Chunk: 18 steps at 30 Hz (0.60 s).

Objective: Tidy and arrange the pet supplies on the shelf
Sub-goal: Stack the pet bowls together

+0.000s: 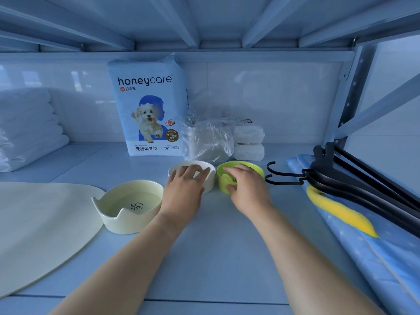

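Three pet bowls stand on the blue shelf (204, 258). My left hand (185, 186) lies over the near rim of a white bowl (210, 176), its fingers curled over the edge. My right hand (245, 185) grips the near wall of a green bowl (221, 178), thumb outside and fingers over the rim. Left of the white bowl stands a pale yellow bowl (129, 206) with cat-ear points and a paw print inside. Behind the bowls stands a blue honeycare training-pad pack (147, 105).
A cream mat (43, 223) lies at the left. Folded white pads (27, 128) are stacked at the back left. A crumpled clear bag (209, 139) and small white pad packs (248, 142) sit behind the bowls. Black hangers (341, 178) lie on a blue padded mat (375, 258) at the right.
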Each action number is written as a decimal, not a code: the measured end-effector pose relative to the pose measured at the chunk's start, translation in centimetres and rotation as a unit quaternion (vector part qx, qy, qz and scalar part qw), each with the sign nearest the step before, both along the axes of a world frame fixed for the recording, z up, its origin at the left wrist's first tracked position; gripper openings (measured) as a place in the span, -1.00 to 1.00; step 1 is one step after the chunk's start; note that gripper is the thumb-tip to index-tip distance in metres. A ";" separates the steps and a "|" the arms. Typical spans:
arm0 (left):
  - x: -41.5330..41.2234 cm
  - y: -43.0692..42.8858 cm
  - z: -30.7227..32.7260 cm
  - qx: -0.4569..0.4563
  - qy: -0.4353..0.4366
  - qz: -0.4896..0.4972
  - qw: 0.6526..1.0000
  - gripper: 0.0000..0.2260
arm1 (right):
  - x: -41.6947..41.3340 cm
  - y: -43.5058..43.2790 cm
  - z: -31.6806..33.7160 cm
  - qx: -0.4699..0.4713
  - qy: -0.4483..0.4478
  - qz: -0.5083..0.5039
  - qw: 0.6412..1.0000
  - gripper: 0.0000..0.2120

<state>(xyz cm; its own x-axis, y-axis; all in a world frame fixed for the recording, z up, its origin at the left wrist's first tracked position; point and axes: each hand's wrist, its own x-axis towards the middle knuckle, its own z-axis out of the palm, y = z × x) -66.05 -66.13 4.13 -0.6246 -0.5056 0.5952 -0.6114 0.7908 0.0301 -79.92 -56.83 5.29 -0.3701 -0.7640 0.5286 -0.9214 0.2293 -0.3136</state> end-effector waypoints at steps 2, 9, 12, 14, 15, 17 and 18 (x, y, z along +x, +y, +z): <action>0.5 0.4 0.7 -0.001 0.009 -0.004 1.000 -0.60 | 0.3 0.0 0.1 -0.010 -0.004 0.024 1.000 -0.61; 4.0 0.6 3.6 0.062 0.034 0.002 0.997 -0.71 | 1.3 0.0 0.4 -0.059 -0.013 0.096 0.994 -0.67; 5.9 0.3 4.1 0.085 0.043 0.003 0.995 -0.75 | 1.9 -0.1 0.4 -0.060 -0.023 0.117 0.991 -0.68; 7.3 -0.1 4.1 0.102 0.048 0.012 0.994 -0.79 | 2.3 -0.1 0.3 -0.056 -0.031 0.127 0.990 -0.68; 8.0 -0.4 4.1 0.110 0.050 0.016 0.993 -0.81 | 2.5 -0.1 0.3 -0.053 -0.033 0.133 0.989 -0.68; 9.2 -0.8 4.0 0.122 0.032 0.023 0.992 -0.82 | 2.9 -0.1 0.2 -0.047 -0.030 0.142 0.988 -0.69; 9.8 -1.0 3.9 0.124 0.013 0.026 0.992 -0.82 | 3.0 -0.1 0.2 -0.043 -0.027 0.145 0.988 -0.69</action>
<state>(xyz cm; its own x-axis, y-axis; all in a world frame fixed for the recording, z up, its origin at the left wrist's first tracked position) -56.25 -67.08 8.06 -0.5807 -0.6694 0.4633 -0.6473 0.7248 0.2358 -76.88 -56.96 5.52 -0.1722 -0.7950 0.5816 -0.9260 -0.0706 -0.3707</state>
